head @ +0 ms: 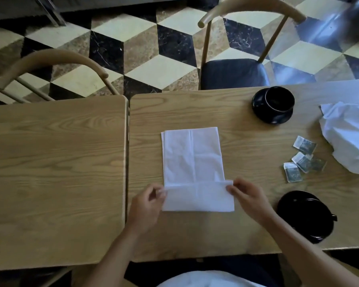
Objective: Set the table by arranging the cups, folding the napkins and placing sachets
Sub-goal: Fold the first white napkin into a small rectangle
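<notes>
A white napkin (193, 158) lies flat in the middle of the frame on the right-hand desk (247, 141), its long side running up and down the picture. Its near end is turned up into a folded band across the lower part. The left hand (147, 201) pinches the left end of that band, fingers (161, 191) closed on the paper's edge. The right hand (248, 195) pinches the right end the same way, its fingers (231, 188) closed on the corner. The folded edge runs straight between the two hands.

To the right of centre, a few sachets (304, 160) lie loose on the desk, some overlapping. At the right edge sits a crumpled heap of white napkins (348, 137). A black cup on a saucer (275, 104) stands in the upper right of the desk, and another black cup and saucer (306, 216) sits at lower right, just beside the right forearm. A second desk (56, 179) fills the left of the frame, bare.
</notes>
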Demonstrator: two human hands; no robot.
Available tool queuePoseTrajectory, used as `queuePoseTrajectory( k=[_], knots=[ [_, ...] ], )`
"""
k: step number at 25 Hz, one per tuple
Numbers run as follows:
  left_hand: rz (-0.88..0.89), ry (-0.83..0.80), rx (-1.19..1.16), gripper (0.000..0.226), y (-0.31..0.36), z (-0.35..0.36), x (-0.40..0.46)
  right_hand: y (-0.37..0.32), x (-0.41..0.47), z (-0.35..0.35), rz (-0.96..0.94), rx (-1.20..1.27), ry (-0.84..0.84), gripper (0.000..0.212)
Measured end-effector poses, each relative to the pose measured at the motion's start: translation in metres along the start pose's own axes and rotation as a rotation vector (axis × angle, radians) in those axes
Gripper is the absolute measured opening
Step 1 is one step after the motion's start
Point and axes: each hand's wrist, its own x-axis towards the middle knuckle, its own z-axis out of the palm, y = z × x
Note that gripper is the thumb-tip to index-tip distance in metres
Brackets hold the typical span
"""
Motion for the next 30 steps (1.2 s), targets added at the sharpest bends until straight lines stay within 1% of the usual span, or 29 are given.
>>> queuePoseTrajectory(
  k=[2, 4, 5, 7, 10, 14, 17, 22, 25, 26, 27, 28, 29, 30],
  knots=[
    [-0.031, 0.092, -0.129, 0.009, 0.011, 0.004, 0.056, -0.013, 0.045, 0.003, -0.001, 0.057, 0.093, 0.018],
    [-0.044, 0.163, -0.154, 0.014, 0.016, 0.009, 0.111, -0.022, 0.090, 0.008, -0.011, 0.073, 0.177, 0.012],
    [-0.047, 0.179, -0.135, 0.014, 0.016, 0.012, 0.137, -0.024, 0.113, 0.010, -0.013, 0.061, 0.205, 0.011],
    [-0.031, 0.193, -0.073, 0.017, 0.015, 0.019, 0.175, -0.025, 0.147, 0.013, -0.027, 0.025, 0.245, 0.015],
    [-0.006, 0.224, -0.007, 0.016, 0.013, 0.030, 0.205, -0.023, 0.175, 0.013, -0.029, -0.027, 0.296, 0.018],
    [0.045, 0.256, 0.134, 0.012, 0.011, 0.039, 0.210, -0.020, 0.183, 0.014, -0.014, -0.118, 0.316, 0.011],
    [0.089, 0.296, 0.211, 0.012, 0.012, 0.042, 0.210, -0.019, 0.188, 0.015, 0.007, -0.166, 0.350, 0.016],
    [0.098, 0.344, 0.240, 0.014, 0.011, 0.044, 0.212, -0.018, 0.194, 0.018, 0.026, -0.254, 0.401, 0.014],
    [0.090, 0.359, 0.258, 0.021, 0.015, 0.048, 0.210, -0.020, 0.195, 0.018, 0.037, -0.269, 0.411, 0.024],
    [0.099, 0.382, 0.314, 0.025, 0.016, 0.050, 0.208, -0.022, 0.193, 0.019, 0.013, -0.273, 0.429, 0.029],
    [0.127, 0.412, 0.413, 0.031, 0.018, 0.053, 0.203, -0.023, 0.190, 0.021, -0.043, -0.293, 0.452, 0.032],
    [0.193, 0.419, 0.534, 0.036, 0.018, 0.058, 0.198, -0.023, 0.186, 0.024, -0.120, -0.333, 0.464, 0.032],
    [0.299, 0.388, 0.649, 0.040, 0.017, 0.064, 0.190, -0.024, 0.182, 0.027, -0.196, -0.381, 0.454, 0.030],
    [0.410, 0.319, 0.738, 0.043, 0.015, 0.071, 0.181, -0.023, 0.180, 0.029, -0.245, -0.416, 0.430, 0.029]
  ],
)
